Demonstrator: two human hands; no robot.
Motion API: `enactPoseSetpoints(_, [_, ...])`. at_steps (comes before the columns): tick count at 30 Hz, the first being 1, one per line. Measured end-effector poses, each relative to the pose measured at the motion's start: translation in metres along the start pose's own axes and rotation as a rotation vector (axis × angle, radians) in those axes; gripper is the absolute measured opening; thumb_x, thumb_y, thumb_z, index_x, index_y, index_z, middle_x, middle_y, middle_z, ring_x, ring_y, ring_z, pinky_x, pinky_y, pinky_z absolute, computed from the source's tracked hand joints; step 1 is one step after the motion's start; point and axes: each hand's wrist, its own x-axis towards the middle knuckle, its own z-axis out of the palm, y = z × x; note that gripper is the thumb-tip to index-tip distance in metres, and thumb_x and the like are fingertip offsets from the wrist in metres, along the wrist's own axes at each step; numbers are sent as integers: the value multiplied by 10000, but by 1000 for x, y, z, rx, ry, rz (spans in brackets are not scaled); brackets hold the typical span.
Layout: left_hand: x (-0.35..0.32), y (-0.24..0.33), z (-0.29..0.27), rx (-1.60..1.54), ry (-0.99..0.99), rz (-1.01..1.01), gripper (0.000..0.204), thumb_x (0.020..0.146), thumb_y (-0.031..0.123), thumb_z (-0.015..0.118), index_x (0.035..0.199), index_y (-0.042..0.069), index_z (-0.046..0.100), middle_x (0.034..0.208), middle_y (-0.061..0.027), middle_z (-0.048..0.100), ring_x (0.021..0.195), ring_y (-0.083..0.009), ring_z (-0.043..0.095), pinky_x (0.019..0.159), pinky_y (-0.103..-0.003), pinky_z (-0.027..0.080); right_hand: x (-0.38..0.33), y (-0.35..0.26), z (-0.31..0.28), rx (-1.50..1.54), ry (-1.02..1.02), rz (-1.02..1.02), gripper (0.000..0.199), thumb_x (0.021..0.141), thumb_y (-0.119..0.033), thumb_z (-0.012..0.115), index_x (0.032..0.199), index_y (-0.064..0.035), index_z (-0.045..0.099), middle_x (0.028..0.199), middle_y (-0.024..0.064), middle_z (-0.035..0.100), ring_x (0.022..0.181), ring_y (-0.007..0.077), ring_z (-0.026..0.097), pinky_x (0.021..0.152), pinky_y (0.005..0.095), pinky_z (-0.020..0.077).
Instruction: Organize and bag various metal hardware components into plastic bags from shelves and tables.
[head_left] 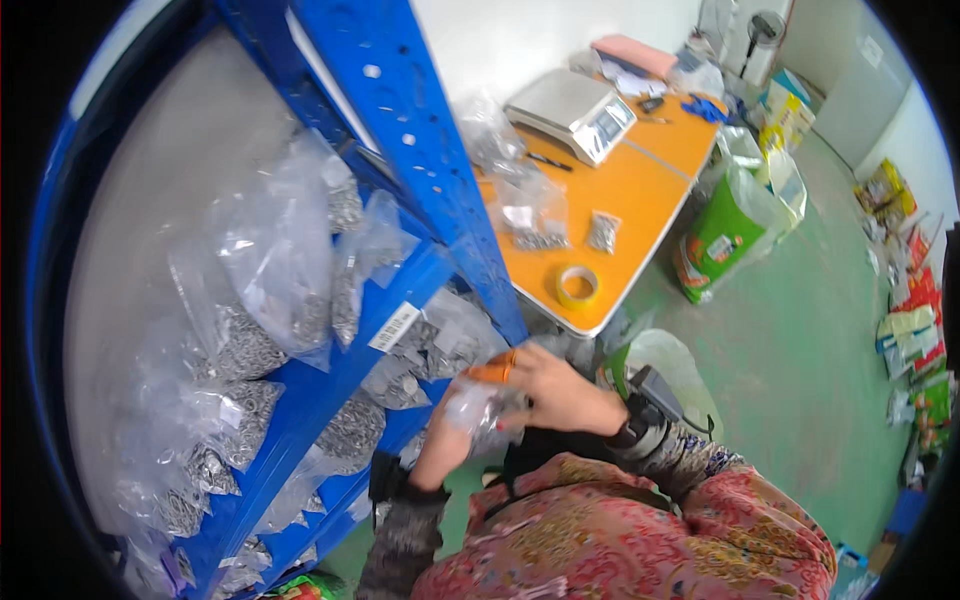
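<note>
hands [562, 392] at clear bag [482, 408] | shelf edge [313, 405] left | floor [780, 370] stretches right

A crumpled clear plastic bag [474, 408] — partly hidden — is held beside a small orange item [489, 373].

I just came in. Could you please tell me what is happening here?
A person has a clear bag between the left hand and right hand, along with an orange object too blurred to identify. On the left, a blue shelf holds bags of metal parts. A scale and tape roll are on the orange table.
</note>
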Motion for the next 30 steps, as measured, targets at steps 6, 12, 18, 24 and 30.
enactPoseSetpoints(6, [106,-21,73,-498,-172,-148,285,871,24,484,1155,10,467,1115,-40,520,1026,-121,485,893,-279,394,-32,89,-37,14,199,334,271,663,-112,716,901,-16,628,816,118,540,719,268,534,657,315,447])
enactPoseSetpoints(12, [186,-17,101,-540,-248,-175,350,891,135,517,1214,26,440,1156,-50,495,1071,-132,466,898,-277,386,-27,147,-103,317,343,709,137,797,-143,637,805,-7,647,692,7,567,571,79,459,524,237,374])
enactPoseSetpoints(18, [266,-39,105,-812,40,-243,419,930,335,430,1161,-11,478,1038,-100,579,929,-175,555,840,-292,426,-9,221,-148,722,608,810,182,840,-197,597,823,-30,668,649,-31,586,540,40,457,509,209,371])
enactPoseSetpoints(24, [318,-113,106,52,419,25,196,837,20,418,962,28,569,930,-114,604,902,-239,566,819,-329,420,-7,294,-135,523,699,877,165,846,-143,562,811,-12,654,674,5,599,599,83,527,562,239,422])
enactPoseSetpoints(30, [316,-152,140,665,566,-43,481,744,143,625,1186,63,450,1067,-188,548,1014,-354,508,882,-374,391,-22,309,-148,592,732,898,170,872,-117,528,825,8,633,750,-2,610,668,73,533,622,221,421])
